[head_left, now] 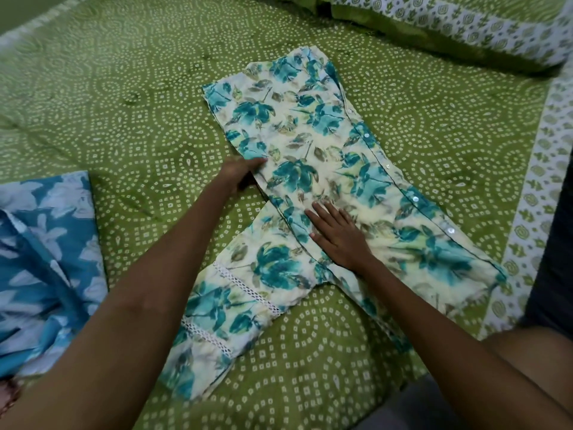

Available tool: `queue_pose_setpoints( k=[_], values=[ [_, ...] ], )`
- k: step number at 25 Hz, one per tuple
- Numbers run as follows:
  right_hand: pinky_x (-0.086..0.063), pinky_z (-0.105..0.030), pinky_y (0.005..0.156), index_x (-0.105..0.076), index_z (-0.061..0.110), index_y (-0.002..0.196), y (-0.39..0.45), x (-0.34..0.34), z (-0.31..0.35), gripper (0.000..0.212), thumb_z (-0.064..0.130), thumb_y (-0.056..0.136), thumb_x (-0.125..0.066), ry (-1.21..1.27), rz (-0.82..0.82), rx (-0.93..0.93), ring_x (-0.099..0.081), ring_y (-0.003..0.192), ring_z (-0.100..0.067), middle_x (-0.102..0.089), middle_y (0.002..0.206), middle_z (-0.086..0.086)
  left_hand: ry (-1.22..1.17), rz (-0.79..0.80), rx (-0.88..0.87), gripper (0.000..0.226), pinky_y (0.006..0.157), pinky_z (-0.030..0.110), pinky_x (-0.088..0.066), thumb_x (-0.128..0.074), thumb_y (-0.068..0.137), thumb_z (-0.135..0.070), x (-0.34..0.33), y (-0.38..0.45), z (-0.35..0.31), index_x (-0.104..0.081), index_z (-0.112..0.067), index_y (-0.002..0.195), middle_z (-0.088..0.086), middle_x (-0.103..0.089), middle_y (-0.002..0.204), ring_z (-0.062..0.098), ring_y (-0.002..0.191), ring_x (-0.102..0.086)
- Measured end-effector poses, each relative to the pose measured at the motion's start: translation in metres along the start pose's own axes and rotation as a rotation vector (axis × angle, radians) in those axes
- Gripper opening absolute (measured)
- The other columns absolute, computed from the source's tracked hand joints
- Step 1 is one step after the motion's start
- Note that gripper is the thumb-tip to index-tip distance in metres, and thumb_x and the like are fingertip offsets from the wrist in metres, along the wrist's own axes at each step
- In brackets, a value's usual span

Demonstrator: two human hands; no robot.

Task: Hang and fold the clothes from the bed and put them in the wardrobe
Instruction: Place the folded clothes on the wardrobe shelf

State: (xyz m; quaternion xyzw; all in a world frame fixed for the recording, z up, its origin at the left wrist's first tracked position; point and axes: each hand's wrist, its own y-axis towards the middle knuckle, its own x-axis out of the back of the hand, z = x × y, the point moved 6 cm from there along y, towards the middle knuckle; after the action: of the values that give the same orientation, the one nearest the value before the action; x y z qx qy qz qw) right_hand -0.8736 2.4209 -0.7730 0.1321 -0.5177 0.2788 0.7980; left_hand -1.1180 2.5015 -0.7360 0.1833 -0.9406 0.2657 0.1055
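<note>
A cream shirt with teal flowers (313,141) lies folded lengthwise on the green bed cover (124,113), its button row along the right edge. One lace-trimmed sleeve (223,311) sticks out toward me at the lower left. My left hand (240,173) grips the shirt's left folded edge, fingers curled around the fabric. My right hand (336,235) lies flat on the shirt's middle with straight fingers, pressing it down.
A blue garment with pale flowers (43,259) lies crumpled at the left edge of the bed. A green and white patterned pillow (459,29) sits at the far right. The bed's white patterned border (533,193) runs down the right side.
</note>
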Motion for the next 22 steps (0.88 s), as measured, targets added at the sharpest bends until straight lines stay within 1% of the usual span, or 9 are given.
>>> queue_pose_setpoints(
  k=[1, 3, 5, 7, 9, 12, 16, 19, 22],
  values=[
    [0.006, -0.029, 0.114, -0.015, 0.031, 0.149, -0.010, 0.000, -0.001, 0.077, 0.069, 0.084, 0.000, -0.033, -0.004, -0.022, 0.005, 0.143, -0.005, -0.007, 0.157, 0.011, 0.045, 0.059, 0.011, 0.035, 0.035, 0.016, -0.036, -0.076, 0.077, -0.018, -0.006, -0.007, 0.006, -0.045, -0.013, 0.064, 0.006, -0.050, 0.065, 0.012, 0.042, -0.046],
    [0.005, -0.028, 0.114, -0.017, 0.030, 0.150, -0.027, 0.004, -0.010, 0.081, 0.071, 0.081, 0.002, -0.077, -0.025, -0.111, -0.003, 0.145, -0.010, -0.012, 0.157, 0.011, 0.135, -0.001, -0.068, 0.030, 0.044, 0.020, -0.044, -0.076, 0.077, -0.020, -0.008, -0.020, 0.015, -0.051, -0.007, 0.069, 0.010, -0.053, 0.066, 0.020, 0.052, -0.052],
    [0.004, -0.030, 0.115, -0.018, 0.026, 0.150, -0.049, 0.012, -0.025, 0.084, 0.072, 0.083, 0.001, -0.137, -0.095, -0.254, -0.006, 0.146, -0.014, -0.015, 0.157, 0.007, 0.279, -0.195, -0.188, 0.033, 0.072, 0.034, -0.051, -0.073, 0.079, -0.028, -0.007, -0.036, 0.018, -0.058, -0.004, 0.096, 0.018, -0.061, 0.093, 0.029, 0.082, -0.060],
    [0.007, -0.033, 0.115, -0.017, 0.017, 0.151, -0.074, 0.021, -0.039, 0.081, 0.067, 0.087, -0.012, -0.173, -0.177, -0.459, -0.003, 0.146, -0.018, -0.012, 0.158, 0.000, 0.507, -0.325, -0.267, 0.060, 0.099, 0.040, -0.037, -0.065, 0.085, -0.031, -0.018, -0.058, 0.020, -0.039, -0.003, 0.132, 0.021, -0.047, 0.131, 0.033, 0.119, -0.046],
    [0.008, -0.035, 0.116, -0.011, 0.009, 0.151, -0.094, 0.024, -0.041, 0.081, 0.062, 0.090, -0.020, -0.139, -0.240, -0.629, 0.001, 0.146, -0.021, -0.006, 0.158, -0.008, 0.731, -0.371, -0.373, 0.065, 0.113, 0.042, -0.018, -0.052, 0.092, -0.025, -0.037, -0.081, 0.014, -0.020, -0.003, 0.145, 0.019, -0.023, 0.150, 0.033, 0.137, -0.023],
    [0.013, -0.035, 0.115, -0.002, 0.004, 0.150, -0.113, 0.017, -0.034, 0.082, 0.059, 0.093, -0.021, -0.132, -0.194, -0.657, 0.008, 0.146, -0.022, 0.003, 0.158, -0.012, 0.964, -0.146, -0.676, 0.055, 0.117, 0.037, -0.005, -0.039, 0.091, -0.006, -0.098, -0.117, 0.005, -0.025, -0.005, 0.144, 0.015, -0.015, 0.155, 0.029, 0.143, -0.012],
    [0.014, -0.033, 0.114, 0.005, 0.008, 0.150, -0.140, 0.019, -0.044, 0.079, 0.057, 0.096, -0.023, -0.192, -0.103, -0.572, 0.012, 0.145, -0.019, 0.009, 0.158, -0.008, 1.113, 0.324, -0.796, 0.056, 0.116, 0.040, -0.006, -0.031, 0.101, -0.031, -0.191, -0.170, 0.028, -0.014, -0.010, 0.149, 0.009, -0.007, 0.158, 0.024, 0.145, -0.007],
    [0.016, -0.038, 0.113, 0.008, 0.005, 0.149, -0.168, 0.038, -0.073, 0.083, 0.060, 0.094, -0.022, -0.219, -0.179, -0.773, 0.013, 0.145, -0.021, 0.011, 0.157, -0.010, 1.242, 0.318, -0.717, 0.061, 0.116, 0.045, 0.005, -0.020, 0.101, -0.045, -0.207, -0.188, 0.063, 0.000, -0.018, 0.151, 0.004, 0.005, 0.159, 0.022, 0.146, 0.006],
    [0.014, -0.040, 0.114, 0.010, 0.001, 0.148, -0.181, 0.050, -0.091, 0.086, 0.060, 0.094, -0.024, -0.144, -0.128, -0.938, 0.014, 0.144, -0.025, 0.012, 0.157, -0.013, 1.244, 0.276, -0.664, 0.066, 0.116, 0.046, 0.009, -0.018, 0.097, -0.056, -0.182, -0.200, 0.083, 0.001, -0.023, 0.151, 0.000, 0.008, 0.158, 0.020, 0.146, 0.009]
  ],
)
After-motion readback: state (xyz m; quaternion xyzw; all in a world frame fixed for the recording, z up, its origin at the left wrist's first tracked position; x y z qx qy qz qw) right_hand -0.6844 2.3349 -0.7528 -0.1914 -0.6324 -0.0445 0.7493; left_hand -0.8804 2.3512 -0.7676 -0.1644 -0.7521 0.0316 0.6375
